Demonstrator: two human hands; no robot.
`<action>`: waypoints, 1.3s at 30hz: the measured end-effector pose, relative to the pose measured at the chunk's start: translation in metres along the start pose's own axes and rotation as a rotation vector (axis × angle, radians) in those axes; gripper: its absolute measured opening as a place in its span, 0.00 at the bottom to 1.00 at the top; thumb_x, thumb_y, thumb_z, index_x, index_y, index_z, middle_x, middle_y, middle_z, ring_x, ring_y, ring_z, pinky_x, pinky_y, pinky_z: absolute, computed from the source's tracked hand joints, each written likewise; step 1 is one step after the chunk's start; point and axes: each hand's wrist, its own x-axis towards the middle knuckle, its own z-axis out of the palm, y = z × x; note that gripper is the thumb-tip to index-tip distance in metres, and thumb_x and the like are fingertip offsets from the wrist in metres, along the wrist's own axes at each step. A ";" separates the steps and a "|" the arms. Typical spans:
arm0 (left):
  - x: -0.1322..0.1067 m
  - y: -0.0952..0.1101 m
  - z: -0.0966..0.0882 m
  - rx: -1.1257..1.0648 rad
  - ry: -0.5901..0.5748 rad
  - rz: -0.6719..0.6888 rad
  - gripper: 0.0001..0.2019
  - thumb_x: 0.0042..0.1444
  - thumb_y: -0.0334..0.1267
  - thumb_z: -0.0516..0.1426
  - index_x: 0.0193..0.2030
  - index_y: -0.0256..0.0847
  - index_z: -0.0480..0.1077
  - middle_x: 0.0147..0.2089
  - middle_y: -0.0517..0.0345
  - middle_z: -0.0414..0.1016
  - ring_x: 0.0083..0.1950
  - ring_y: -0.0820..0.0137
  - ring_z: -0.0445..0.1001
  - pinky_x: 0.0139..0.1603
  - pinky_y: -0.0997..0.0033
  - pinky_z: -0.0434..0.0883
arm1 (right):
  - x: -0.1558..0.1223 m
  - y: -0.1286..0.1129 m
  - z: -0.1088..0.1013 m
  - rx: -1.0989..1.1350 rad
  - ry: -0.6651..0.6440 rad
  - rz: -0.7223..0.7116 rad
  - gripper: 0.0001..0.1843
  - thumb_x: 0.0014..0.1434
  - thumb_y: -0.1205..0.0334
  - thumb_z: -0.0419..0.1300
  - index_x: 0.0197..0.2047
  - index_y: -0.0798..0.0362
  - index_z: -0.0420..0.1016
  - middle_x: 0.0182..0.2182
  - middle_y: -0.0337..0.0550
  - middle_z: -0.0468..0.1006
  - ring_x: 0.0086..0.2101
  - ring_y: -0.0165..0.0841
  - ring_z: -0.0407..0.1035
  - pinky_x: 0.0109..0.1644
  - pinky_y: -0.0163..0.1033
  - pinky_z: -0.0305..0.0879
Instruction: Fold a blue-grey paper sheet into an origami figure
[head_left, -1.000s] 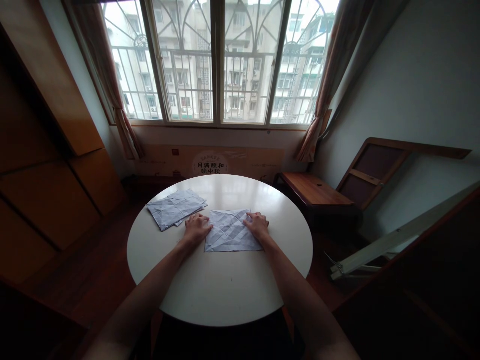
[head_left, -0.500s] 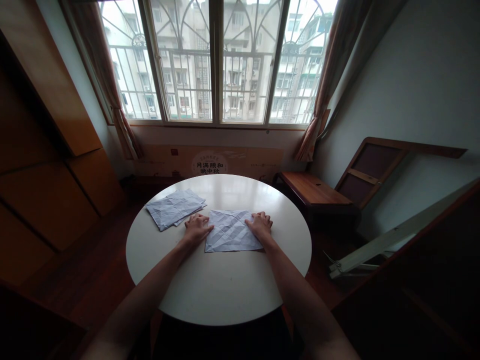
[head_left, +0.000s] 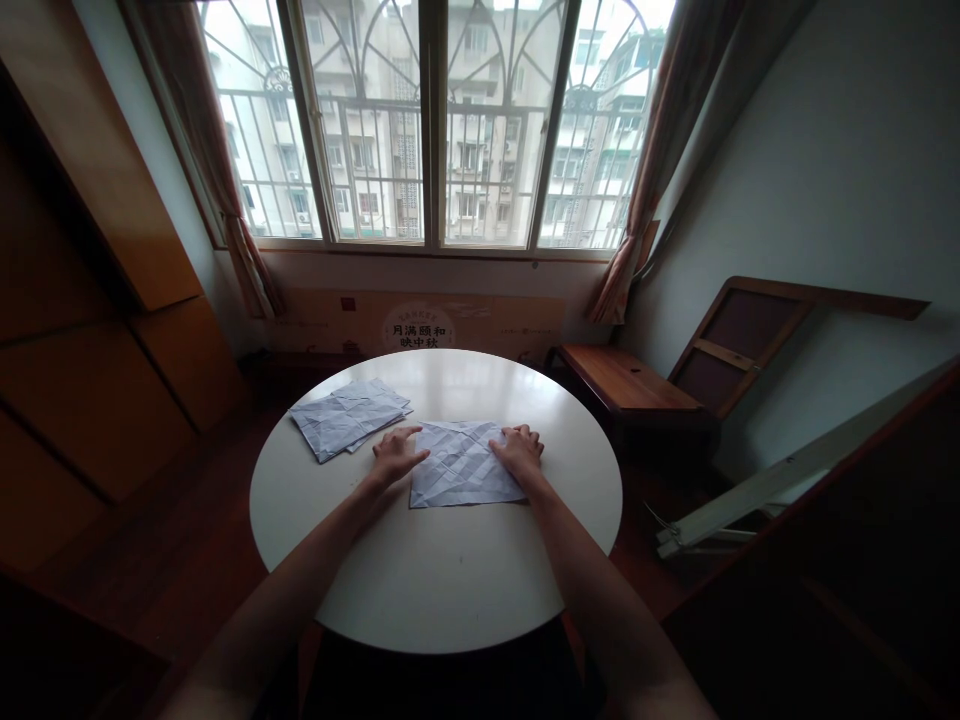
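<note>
A creased square sheet of white paper [head_left: 461,465] lies flat on the round white table [head_left: 442,580]. My left hand [head_left: 394,455] rests at the sheet's left edge with fingers stretched flat toward its upper left corner. My right hand [head_left: 517,452] presses on the sheet's right upper part, fingers spread flat. Neither hand grips anything.
A small pile of crumpled white paper sheets [head_left: 346,416] lies on the table's far left. A low wooden bench [head_left: 626,380] stands to the right of the table, with a wooden frame [head_left: 739,345] leaning on the wall. A barred window [head_left: 435,120] is ahead.
My left hand has shifted slightly, its fingers stretching further toward the sheet's upper left corner. My right hand stays on the right side. The sheet has not moved.
</note>
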 end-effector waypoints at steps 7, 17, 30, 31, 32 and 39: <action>-0.003 0.002 0.001 0.127 -0.041 0.037 0.14 0.52 0.47 0.61 0.44 0.48 0.77 0.56 0.56 0.72 0.59 0.54 0.65 0.58 0.55 0.58 | -0.002 -0.001 -0.003 -0.005 0.037 0.057 0.24 0.58 0.45 0.57 0.50 0.53 0.75 0.51 0.56 0.67 0.52 0.48 0.59 0.54 0.48 0.53; -0.004 0.001 0.002 0.144 -0.023 0.046 0.15 0.51 0.49 0.60 0.44 0.49 0.77 0.55 0.56 0.72 0.59 0.54 0.65 0.58 0.54 0.59 | -0.007 -0.005 -0.008 -0.056 0.008 0.093 0.33 0.56 0.39 0.57 0.51 0.61 0.71 0.51 0.63 0.70 0.52 0.52 0.62 0.55 0.51 0.52; -0.005 -0.001 0.000 0.137 -0.039 0.053 0.16 0.52 0.50 0.59 0.46 0.50 0.77 0.55 0.55 0.72 0.58 0.52 0.65 0.58 0.53 0.58 | -0.002 -0.003 -0.005 0.128 -0.046 0.095 0.30 0.53 0.52 0.61 0.57 0.54 0.64 0.47 0.51 0.76 0.50 0.45 0.68 0.54 0.48 0.57; -0.005 -0.001 0.000 0.135 -0.040 0.056 0.16 0.52 0.50 0.59 0.46 0.49 0.77 0.55 0.54 0.72 0.58 0.52 0.65 0.58 0.53 0.58 | -0.001 -0.002 -0.005 0.164 -0.052 0.095 0.33 0.52 0.55 0.61 0.60 0.53 0.62 0.46 0.50 0.77 0.49 0.44 0.69 0.54 0.48 0.57; -0.005 -0.001 0.000 0.135 -0.041 0.058 0.16 0.52 0.50 0.59 0.46 0.49 0.77 0.56 0.54 0.72 0.58 0.52 0.65 0.58 0.53 0.58 | 0.000 -0.002 -0.005 0.202 -0.056 0.094 0.34 0.52 0.58 0.61 0.62 0.53 0.60 0.45 0.48 0.78 0.48 0.43 0.70 0.54 0.47 0.57; -0.006 0.001 0.000 0.149 -0.019 0.078 0.14 0.56 0.48 0.57 0.45 0.49 0.76 0.54 0.54 0.73 0.58 0.54 0.66 0.58 0.53 0.58 | 0.007 0.006 -0.008 0.426 -0.017 0.096 0.18 0.54 0.62 0.53 0.46 0.51 0.78 0.42 0.46 0.81 0.43 0.39 0.74 0.43 0.37 0.65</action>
